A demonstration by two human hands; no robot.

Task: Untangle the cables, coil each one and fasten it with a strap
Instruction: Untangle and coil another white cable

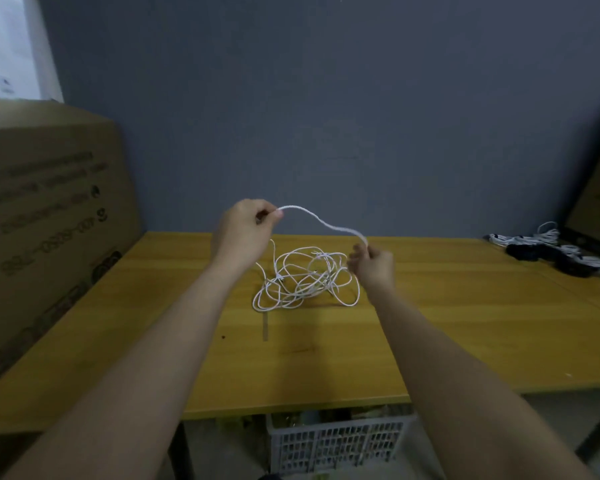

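At centre frame, your left hand [248, 225] pinches one end of a white cable [321, 221] while your right hand [373, 261] grips it further along, the span between them arching slack above the table [465, 323]. The rest of the cables [303, 278] lie in a loose tangle on the wood just below your hands. You appear to be at the untangling step, drawing one strand free; next comes feeding it out of the heap without tightening a knot, then coiling it. At far right, bundled cables [555, 249] and what may be dark straps wait.
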